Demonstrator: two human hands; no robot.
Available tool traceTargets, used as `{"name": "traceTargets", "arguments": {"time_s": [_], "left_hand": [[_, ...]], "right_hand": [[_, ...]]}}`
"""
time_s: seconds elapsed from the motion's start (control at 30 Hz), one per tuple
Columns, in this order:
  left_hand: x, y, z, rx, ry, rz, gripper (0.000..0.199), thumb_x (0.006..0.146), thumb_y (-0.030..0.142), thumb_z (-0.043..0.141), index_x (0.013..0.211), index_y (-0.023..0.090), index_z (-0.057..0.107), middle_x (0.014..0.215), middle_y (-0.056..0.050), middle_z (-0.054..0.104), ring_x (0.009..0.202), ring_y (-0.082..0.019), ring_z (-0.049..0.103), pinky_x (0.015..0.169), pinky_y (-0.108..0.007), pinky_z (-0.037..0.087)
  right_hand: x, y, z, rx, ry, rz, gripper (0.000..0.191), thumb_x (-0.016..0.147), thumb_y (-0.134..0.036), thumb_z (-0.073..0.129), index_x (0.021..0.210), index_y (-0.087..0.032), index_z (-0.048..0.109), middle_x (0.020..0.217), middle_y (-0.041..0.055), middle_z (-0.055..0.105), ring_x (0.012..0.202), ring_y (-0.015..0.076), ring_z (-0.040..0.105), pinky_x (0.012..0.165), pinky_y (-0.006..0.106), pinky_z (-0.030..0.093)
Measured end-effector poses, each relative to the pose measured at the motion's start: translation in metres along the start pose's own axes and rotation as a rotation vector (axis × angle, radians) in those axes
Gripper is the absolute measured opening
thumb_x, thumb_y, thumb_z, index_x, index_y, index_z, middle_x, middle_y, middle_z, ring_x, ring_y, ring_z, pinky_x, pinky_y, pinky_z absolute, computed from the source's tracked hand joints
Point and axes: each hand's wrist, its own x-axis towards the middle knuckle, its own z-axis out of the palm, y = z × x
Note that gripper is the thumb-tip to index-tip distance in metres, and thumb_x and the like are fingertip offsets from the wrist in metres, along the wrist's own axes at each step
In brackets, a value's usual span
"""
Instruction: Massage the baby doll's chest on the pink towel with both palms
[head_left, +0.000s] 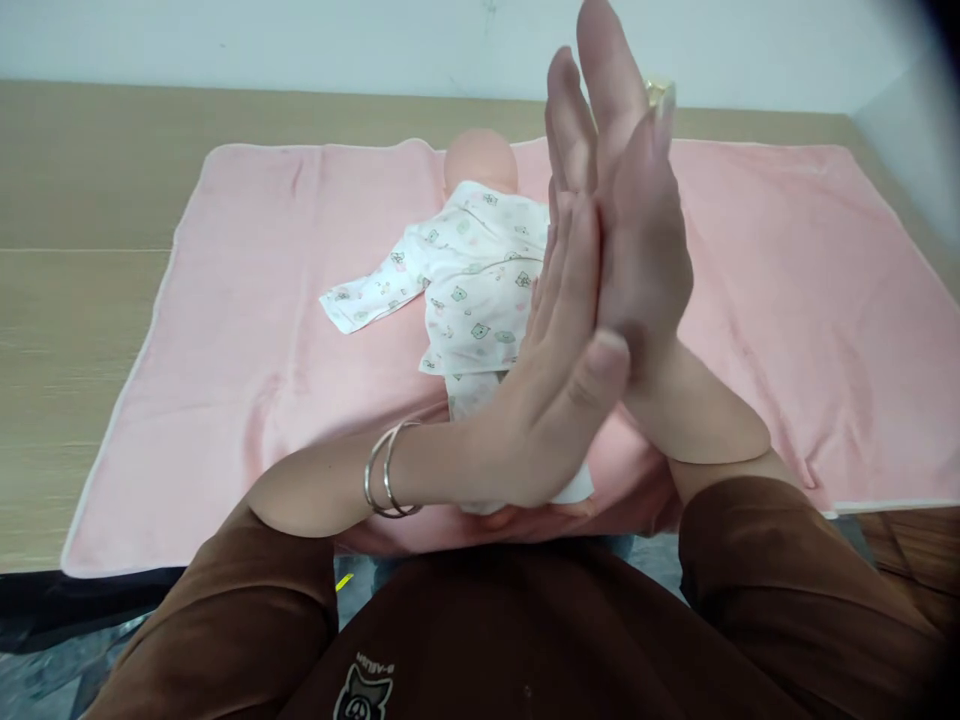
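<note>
Fingers (579, 250) of both hands are straight and grip nothing; the left hand (525, 420) and the right hand (641, 260) press flat against each other, raised over the doll (481, 160). The doll is already dressed in a printed shirt (469, 290) and lies, it seems, face down on the pink blanket (247, 250). Neither hand appears to touch it; what is left, I cannot tell.

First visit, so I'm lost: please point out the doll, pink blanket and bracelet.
Doll (480, 285): head view, middle of printed top.
Pink blanket (251, 270): head view, bare part left of doll.
Bracelet (386, 480): head view, a silver band.
</note>
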Motion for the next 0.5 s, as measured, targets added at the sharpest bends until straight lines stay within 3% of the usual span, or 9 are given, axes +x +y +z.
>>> {"name": "traceTargets", "arguments": {"time_s": [0.07,0.13,0.2,0.3,0.37,0.4,0.5], "left_hand": [[0.016,-0.004,-0.002,-0.044,-0.085,0.008,0.053,0.113,0.037,0.016,0.165,0.036,0.027,0.184,0.015,0.017,0.173,-0.011,-0.006,0.147,-0.035,0.013],[0.037,-0.017,-0.007,-0.059,0.034,-0.037,0.057,0.114,0.033,0.012,0.169,0.020,0.018,0.187,0.006,0.004,0.173,-0.007,-0.007,0.146,-0.027,0.004],[0.061,-0.041,-0.018,0.004,0.274,-0.163,0.065,0.116,0.040,0.016,0.170,0.003,0.016,0.187,-0.008,0.011,0.175,-0.014,0.004,0.147,-0.031,0.009],[0.092,-0.091,-0.042,0.151,0.457,-0.299,0.054,0.117,0.031,0.031,0.164,0.007,0.037,0.179,-0.008,0.037,0.170,-0.014,0.030,0.145,-0.030,0.024],[0.105,-0.128,-0.057,0.289,0.443,-0.292,0.040,0.111,0.021,0.047,0.150,0.018,0.057,0.168,-0.004,0.056,0.163,-0.016,0.044,0.145,-0.035,0.028],[0.109,-0.147,-0.063,0.307,0.441,-0.322,0.036,0.107,0.014,0.051,0.139,0.023,0.064,0.159,-0.002,0.064,0.161,-0.017,0.046,0.145,-0.040,0.029],[0.110,-0.190,-0.069,0.323,0.389,-0.190,0.026,0.104,0.018,0.055,0.123,0.025,0.072,0.141,-0.003,0.076,0.155,-0.025,0.054,0.144,-0.049,0.029]], "right_hand": [[0.016,0.013,0.002,0.040,0.029,-0.021,0.076,0.110,-0.076,0.026,0.171,-0.032,0.028,0.182,0.0030,0.028,0.174,0.0301,0.014,0.142,0.062,0.021],[0.027,0.028,0.005,0.107,0.103,-0.074,0.078,0.110,-0.074,0.024,0.170,-0.024,0.028,0.182,0.0062,0.027,0.173,0.0246,0.017,0.145,0.054,0.021],[0.032,0.045,0.007,0.119,0.124,-0.075,0.073,0.110,-0.064,0.028,0.164,-0.016,0.037,0.179,0.0101,0.034,0.170,0.0202,0.027,0.144,0.043,0.025],[0.036,0.068,0.012,-0.033,0.006,-0.031,0.051,0.106,-0.045,0.038,0.148,-0.022,0.058,0.162,0.0046,0.060,0.157,0.0184,0.051,0.138,0.037,0.041],[0.036,0.079,0.018,-0.166,-0.051,-0.059,0.046,0.102,-0.032,0.038,0.138,-0.027,0.066,0.148,-0.0006,0.070,0.145,0.0184,0.062,0.132,0.040,0.048],[0.036,0.083,0.021,-0.225,-0.066,-0.079,0.048,0.100,-0.027,0.038,0.136,-0.027,0.069,0.146,-0.0010,0.072,0.143,0.0188,0.064,0.132,0.041,0.049],[0.039,0.091,0.028,-0.379,-0.141,-0.102,0.058,0.093,-0.016,0.036,0.138,-0.024,0.071,0.150,-0.0002,0.070,0.152,0.0212,0.058,0.136,0.047,0.042]]}}
